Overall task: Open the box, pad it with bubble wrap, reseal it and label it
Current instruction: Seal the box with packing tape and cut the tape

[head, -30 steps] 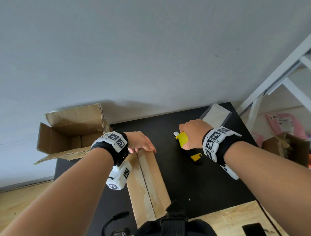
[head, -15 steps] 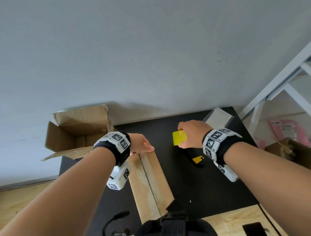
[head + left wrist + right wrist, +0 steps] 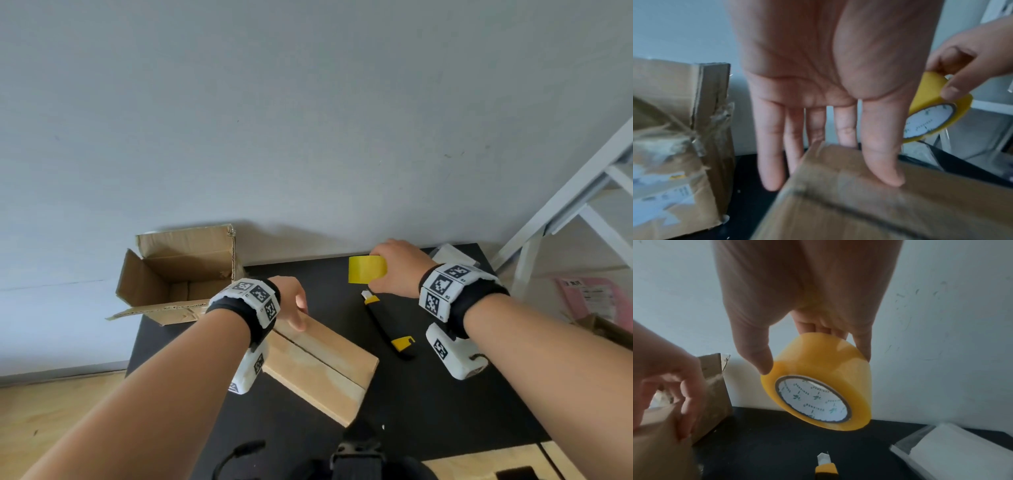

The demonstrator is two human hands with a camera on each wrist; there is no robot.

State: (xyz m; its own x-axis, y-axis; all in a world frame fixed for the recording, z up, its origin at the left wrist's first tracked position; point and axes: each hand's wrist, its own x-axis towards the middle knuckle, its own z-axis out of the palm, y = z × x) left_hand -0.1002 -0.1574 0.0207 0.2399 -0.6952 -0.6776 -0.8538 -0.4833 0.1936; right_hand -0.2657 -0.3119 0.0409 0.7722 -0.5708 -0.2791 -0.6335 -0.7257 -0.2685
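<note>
A flat closed cardboard box (image 3: 318, 363) lies on the black table (image 3: 428, 404), its flaps meeting along a centre seam. My left hand (image 3: 293, 303) rests on the box's far end, fingers straight over the edge and thumb flat on the top (image 3: 882, 164). My right hand (image 3: 394, 267) grips a yellow roll of packing tape (image 3: 367, 269), lifted above the table right of the box. In the right wrist view thumb and fingers clamp the tape roll (image 3: 818, 391) by its outer band. No bubble wrap shows.
An open, torn cardboard box (image 3: 178, 274) stands at the table's far left corner. A yellow-and-black utility knife (image 3: 387, 325) lies between my hands, blade out (image 3: 823, 459). A clear-wrapped white pack (image 3: 953, 451) sits at the far right. A white frame (image 3: 565, 212) rises beside the table.
My right hand has raised the tape roll off the table, up and away from the knife. The view has shifted, so the flat box now lies more slanted. The left hand stays on the box end.
</note>
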